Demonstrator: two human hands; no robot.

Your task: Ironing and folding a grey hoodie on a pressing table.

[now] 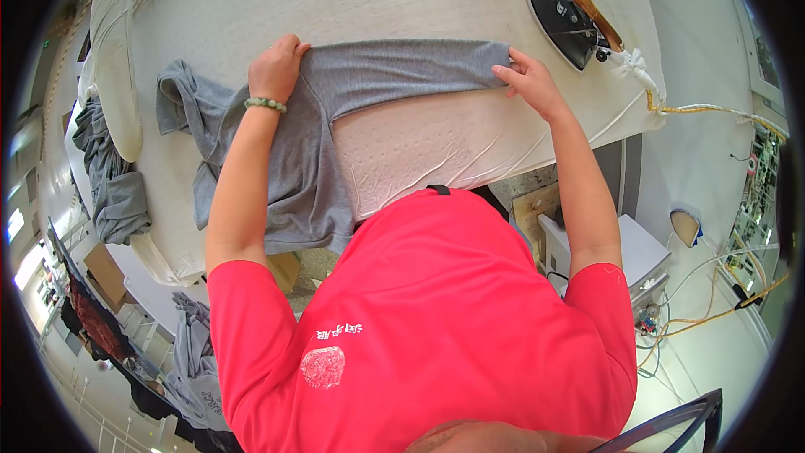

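A grey knit garment (293, 176) lies on the padded white pressing table (402, 0), its body bunched at the left and hanging over the near edge. One long sleeve (402, 71) stretches flat toward the right. My left hand (275, 74), below a green bead bracelet, pinches the cloth at the shoulder end of the sleeve. At the cuff end, my right hand (530, 82) grips the sleeve's edge between thumb and fingers. Beyond it, at the far right, a black iron (563, 27) with a wooden handle rests on the table.
A hose and cord (696, 109) run from the iron to the right. A narrow padded sleeve board (117, 50) stands at the left, beside a pile of grey garments (113, 176). More clothes (197, 361) hang at lower left. A white cabinet (608, 252) sits below the table's right side.
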